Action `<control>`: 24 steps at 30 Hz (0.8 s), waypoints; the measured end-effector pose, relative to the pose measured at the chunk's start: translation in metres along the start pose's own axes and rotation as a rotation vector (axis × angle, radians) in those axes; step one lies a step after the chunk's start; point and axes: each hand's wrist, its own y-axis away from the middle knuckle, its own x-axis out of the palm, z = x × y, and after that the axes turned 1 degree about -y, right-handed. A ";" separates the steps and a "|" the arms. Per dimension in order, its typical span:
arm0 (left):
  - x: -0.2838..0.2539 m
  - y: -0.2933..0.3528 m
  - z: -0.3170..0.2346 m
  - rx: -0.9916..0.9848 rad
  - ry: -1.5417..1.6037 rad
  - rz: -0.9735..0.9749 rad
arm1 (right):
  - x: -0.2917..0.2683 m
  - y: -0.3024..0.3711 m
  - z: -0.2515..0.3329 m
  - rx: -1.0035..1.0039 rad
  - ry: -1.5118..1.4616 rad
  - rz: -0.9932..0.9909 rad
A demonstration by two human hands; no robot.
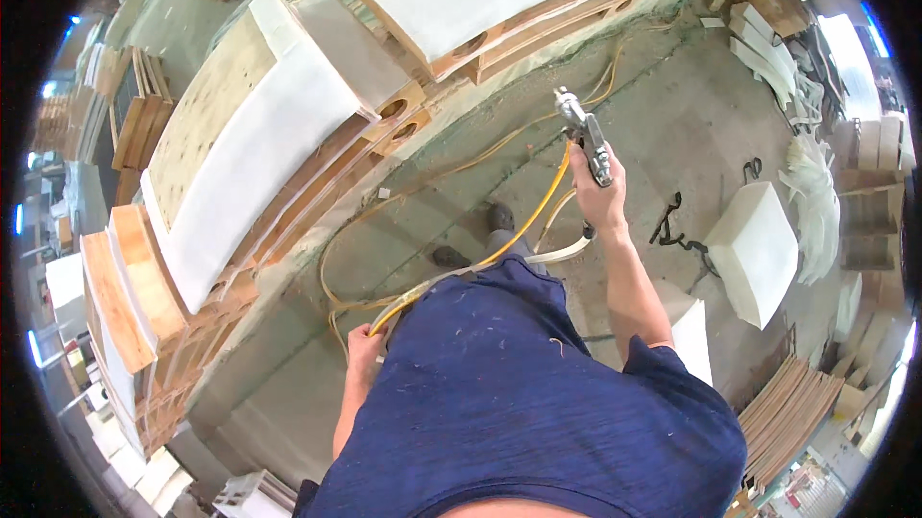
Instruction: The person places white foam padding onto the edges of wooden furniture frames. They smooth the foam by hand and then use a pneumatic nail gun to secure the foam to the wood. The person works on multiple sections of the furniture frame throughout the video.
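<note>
My right hand (603, 199) is closed around the grip of a metal spray gun (580, 122), held out in front of me with its nozzle pointing away. A yellow hose (544, 207) and a paler hose (569, 251) run from near that hand, across the front of my body, toward my left. Down at my left side, my left hand (361, 355) has its fingers bent around the hoses, gripping the yellow one. Part of that hand is hidden by the shirt and hoses.
Wooden frames topped with white padding (279, 105) line the left and far side. More yellow hose (471, 158) trails over the floor. On the right lie a white foam block (755, 251), black straps (676, 226) and stacked thin boards (788, 417). My shoes (501, 217) show below.
</note>
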 end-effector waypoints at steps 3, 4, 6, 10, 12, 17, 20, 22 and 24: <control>-0.013 0.008 -0.037 0.007 -0.046 -0.010 | -0.001 0.005 -0.004 -0.074 0.102 0.168; -0.016 0.010 -0.037 0.015 -0.057 0.015 | -0.002 0.012 0.002 -0.116 0.152 0.245; -0.016 0.005 -0.031 0.045 -0.073 0.070 | 0.008 0.029 0.014 -0.122 0.118 0.276; -0.022 -0.021 0.001 0.046 0.006 0.158 | 0.027 0.042 0.019 -0.042 0.143 0.275; -0.031 -0.041 0.018 0.054 0.007 0.210 | 0.037 0.047 0.014 -0.002 0.222 0.304; -0.073 -0.083 -0.002 0.144 -0.197 0.190 | 0.045 0.061 0.002 0.022 0.169 0.089; -0.082 -0.099 0.022 0.234 -0.241 0.203 | 0.035 0.054 0.004 0.142 0.105 -0.072; -0.082 -0.104 0.030 0.260 -0.236 0.210 | 0.029 0.047 0.001 0.141 0.041 -0.080; -0.086 -0.110 0.034 0.279 -0.230 0.235 | 0.030 0.047 0.007 0.134 0.062 -0.028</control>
